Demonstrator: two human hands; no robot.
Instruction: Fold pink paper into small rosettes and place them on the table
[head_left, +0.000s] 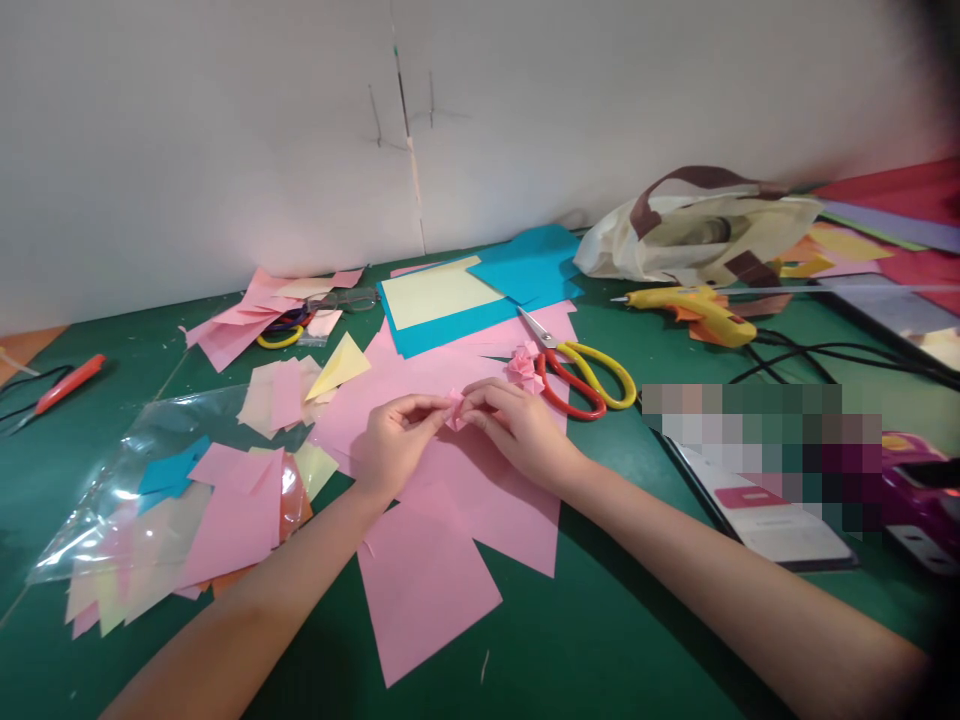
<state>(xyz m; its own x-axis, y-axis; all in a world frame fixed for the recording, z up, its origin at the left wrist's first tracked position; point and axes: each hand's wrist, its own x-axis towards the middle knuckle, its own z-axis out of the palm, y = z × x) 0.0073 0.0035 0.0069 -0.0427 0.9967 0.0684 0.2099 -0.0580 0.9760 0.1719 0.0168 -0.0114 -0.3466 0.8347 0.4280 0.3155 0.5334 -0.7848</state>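
Note:
Between my two hands is a small folded piece of pink paper (455,411). My left hand (399,440) pinches its left side between thumb and fingertips. From the right, my right hand (517,425) grips the other side, its fingers curled in. Both hands are over large sheets of pink paper (517,530) on the table. Just beyond my right hand lies a folded pink paper flower (526,366). Touching it are scissors (585,375) with red and yellow handles. A loose pink sheet (427,600) lies nearer to me.
Left, a clear plastic bag (97,510) holds paper pieces; a red-handled tool (71,385) lies beyond. Blue sheets (532,265) lie at the back. Right are a yellow glue gun (697,310), a cloth bag (615,240), black cables (817,350) and a tablet-like device (772,520).

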